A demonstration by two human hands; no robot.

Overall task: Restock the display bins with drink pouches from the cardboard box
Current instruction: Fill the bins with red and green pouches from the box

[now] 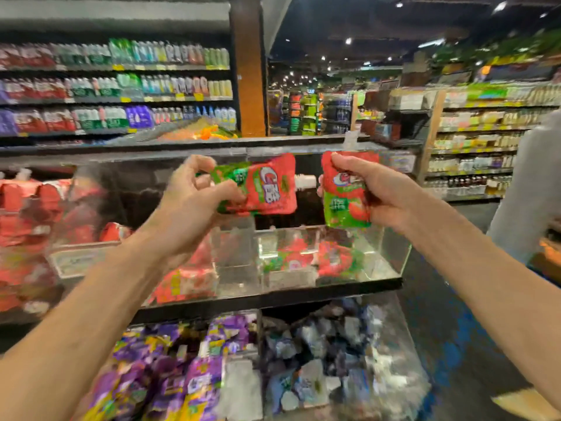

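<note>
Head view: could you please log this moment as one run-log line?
left hand: holds red-green pouch sideways | right hand: holds second pouch upright | both above clear bin, part-filled | cardboard box: not visible

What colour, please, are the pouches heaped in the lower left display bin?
Mostly purple, with yellow patches: the foil drink pouches, seen in the head view.

One head-worn wide view faces forward, close over clear display bins [391,250], edges somewhat blurred.

L hand [194,192] grips red-green plastic drink pouch [267,185] sideways; R hand [370,189] holds matching upright pouch [346,196], both above clear acrylic display bin [391,253] w/ few red pouches inside.
</note>
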